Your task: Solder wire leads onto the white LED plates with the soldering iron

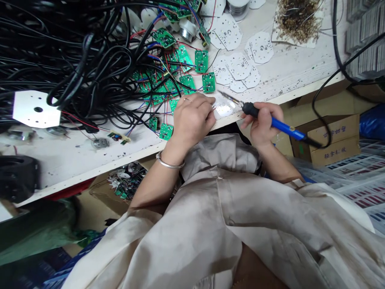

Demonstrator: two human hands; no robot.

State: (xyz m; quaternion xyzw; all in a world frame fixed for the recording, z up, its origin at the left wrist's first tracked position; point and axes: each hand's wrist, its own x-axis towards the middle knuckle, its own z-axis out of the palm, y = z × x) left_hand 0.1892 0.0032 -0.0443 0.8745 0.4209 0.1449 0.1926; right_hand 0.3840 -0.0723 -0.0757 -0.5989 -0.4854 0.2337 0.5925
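My right hand is closed around a soldering iron with a blue handle and black grip. Its metal tip points left toward a white round LED board at the bench's front edge. My left hand, with a ring and a silver bracelet, rests fingers curled and pressed down at the left side of that board; thin wires run under its fingertips. Small green circuit boards with red, blue and black leads lie just behind the left hand.
A thick tangle of black cables fills the bench's left. More white LED boards lie behind. A pad of brass wool sits far right. Cardboard boxes stand under the bench; a white bench edge runs diagonally.
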